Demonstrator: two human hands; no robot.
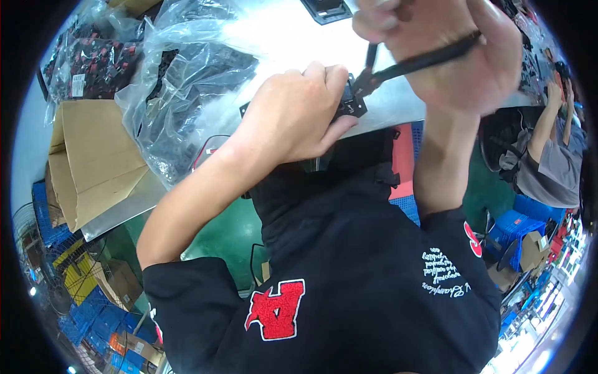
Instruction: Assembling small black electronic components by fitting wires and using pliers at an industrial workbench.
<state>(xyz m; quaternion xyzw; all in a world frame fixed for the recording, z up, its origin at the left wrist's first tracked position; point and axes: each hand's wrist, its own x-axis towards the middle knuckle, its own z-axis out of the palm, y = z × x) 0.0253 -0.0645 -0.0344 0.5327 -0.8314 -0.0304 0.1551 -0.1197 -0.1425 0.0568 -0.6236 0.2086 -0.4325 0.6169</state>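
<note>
My left hand [296,112] is closed over a black plastic part [352,107], pressing it against the table near its front edge. Most of that part is hidden under the fingers; its right end shows. In my right hand [451,59] is a pair of pliers or cutters [398,68] with dark handles, one lying across the palm and the other running up toward the fingers. The tool's jaws meet the right end of the black part, beside my left fingertips. Whether the jaws grip it, I cannot tell.
Clear plastic bags [193,81] with dark pieces spread over the table's left side, beside an open cardboard box [99,156]. A bag of red and black pieces [99,65] lies far left. Another black part [327,9] rests at the back. Someone in grey [554,165] sits at right.
</note>
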